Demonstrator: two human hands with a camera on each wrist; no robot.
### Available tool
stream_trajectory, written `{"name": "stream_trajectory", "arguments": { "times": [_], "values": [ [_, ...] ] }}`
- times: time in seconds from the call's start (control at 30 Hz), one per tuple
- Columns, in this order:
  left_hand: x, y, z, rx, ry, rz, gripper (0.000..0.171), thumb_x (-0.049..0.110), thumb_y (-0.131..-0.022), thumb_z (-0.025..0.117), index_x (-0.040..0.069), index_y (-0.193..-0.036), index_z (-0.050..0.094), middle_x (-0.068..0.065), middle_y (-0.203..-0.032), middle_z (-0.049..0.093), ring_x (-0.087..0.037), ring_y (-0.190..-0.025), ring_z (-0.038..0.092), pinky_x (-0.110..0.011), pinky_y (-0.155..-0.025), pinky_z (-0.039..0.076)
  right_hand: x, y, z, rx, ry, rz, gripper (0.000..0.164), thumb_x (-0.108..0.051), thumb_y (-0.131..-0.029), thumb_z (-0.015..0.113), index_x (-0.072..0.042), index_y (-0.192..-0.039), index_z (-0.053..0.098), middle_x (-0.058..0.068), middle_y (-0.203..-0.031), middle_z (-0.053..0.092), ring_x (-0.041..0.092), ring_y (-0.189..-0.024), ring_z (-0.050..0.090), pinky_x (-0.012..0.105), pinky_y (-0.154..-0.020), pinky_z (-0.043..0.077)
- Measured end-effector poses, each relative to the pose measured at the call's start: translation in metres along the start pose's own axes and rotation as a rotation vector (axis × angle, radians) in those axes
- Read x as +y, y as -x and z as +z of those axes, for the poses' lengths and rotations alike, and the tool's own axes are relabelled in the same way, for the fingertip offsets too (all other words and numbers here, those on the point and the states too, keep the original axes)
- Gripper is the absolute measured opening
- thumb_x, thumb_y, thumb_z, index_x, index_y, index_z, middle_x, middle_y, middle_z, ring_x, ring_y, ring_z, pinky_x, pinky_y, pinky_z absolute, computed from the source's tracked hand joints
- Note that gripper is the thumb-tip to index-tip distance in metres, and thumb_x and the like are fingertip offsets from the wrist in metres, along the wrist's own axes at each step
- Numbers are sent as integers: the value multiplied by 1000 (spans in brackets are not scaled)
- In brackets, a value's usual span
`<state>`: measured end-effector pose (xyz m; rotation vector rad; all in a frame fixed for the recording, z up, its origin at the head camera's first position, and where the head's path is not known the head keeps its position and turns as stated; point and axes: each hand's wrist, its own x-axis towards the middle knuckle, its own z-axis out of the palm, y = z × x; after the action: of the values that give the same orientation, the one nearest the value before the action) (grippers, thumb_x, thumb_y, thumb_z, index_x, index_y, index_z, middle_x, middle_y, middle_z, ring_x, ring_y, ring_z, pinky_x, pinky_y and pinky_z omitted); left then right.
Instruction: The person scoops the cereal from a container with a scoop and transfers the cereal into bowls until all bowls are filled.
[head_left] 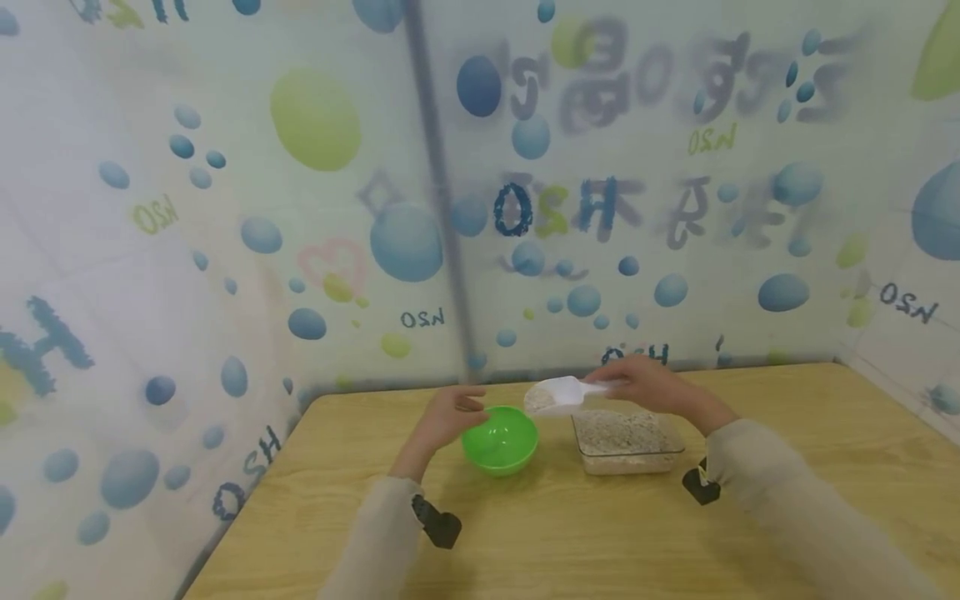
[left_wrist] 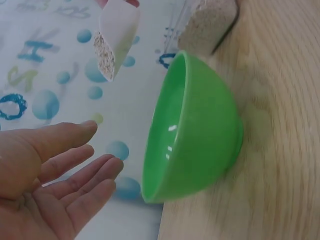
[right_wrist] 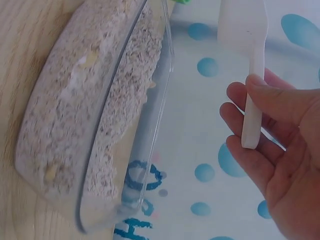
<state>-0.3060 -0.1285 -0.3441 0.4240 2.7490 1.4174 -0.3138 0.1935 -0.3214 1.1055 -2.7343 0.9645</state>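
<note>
Right hand: fingers and thumb closed on the handle of the white scoop.
Scoop: held in the air above the bench, blade towards the bowl, carrying pale flakes (oat-like in look).
Left hand: fingers loosely extended, nothing held, just beside the bowl.
Green bowl: upright on bench, left of the container.
Clear container: on bench, holding similar flakes.
</note>
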Motion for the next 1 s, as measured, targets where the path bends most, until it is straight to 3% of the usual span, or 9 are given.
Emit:
{"name": "stream_trajectory", "arguments": {
  "times": [0.23, 0.4, 0.53, 0.73, 1.0],
  "values": [
    [-15, 6, -13, 32, -27, 11, 39, 7, -82, 67, -5, -118, 57, -20, -106, 62, -33, -98, 59, -43, -79, 50, -2, -13, 14, -8, -30, -32, 28, -3, -90, 55, 1, -117, 61, 15, -115, 61, 34, -106, 55, 46, -87, 45],
    [-27, 11, -17, -48, -32, 6, 40, 6, -83, 66, -3, -120, 56, -23, -115, 57, -36, -104, 55, -44, -81, 49, -6, -20, 19, -4, -32, -58, 27, -3, -89, 56, 2, -114, 62, 15, -113, 62, 34, -105, 56, 47, -88, 44],
    [-34, 14, -18, -117, -18, 43, 39, 6, -84, 66, -3, -120, 56, -24, -118, 55, -38, -106, 54, -45, -81, 49, -8, -25, 23, -19, -29, -66, 26, -1, -88, 57, 2, -114, 62, 14, -112, 63, 32, -104, 56, 48, -89, 43],
    [-39, 15, -16, -142, 22, 116, 33, 4, -83, 65, -6, -114, 59, -25, -116, 56, -39, -102, 56, -43, -79, 50, -10, -31, 27, -48, -14, -77, 26, 2, -86, 58, 3, -111, 63, 14, -109, 64, 31, -100, 58, 46, -85, 46],
    [-45, 17, -13, -157, 37, 61, 34, 7, -83, 65, -2, -116, 60, -19, -120, 55, -35, -106, 53, -42, -80, 50, -11, -40, 32, -67, 27, -62, 22, 1, -84, 60, 0, -105, 67, 10, -101, 67, 27, -93, 60, 43, -81, 48]
  ]
}}
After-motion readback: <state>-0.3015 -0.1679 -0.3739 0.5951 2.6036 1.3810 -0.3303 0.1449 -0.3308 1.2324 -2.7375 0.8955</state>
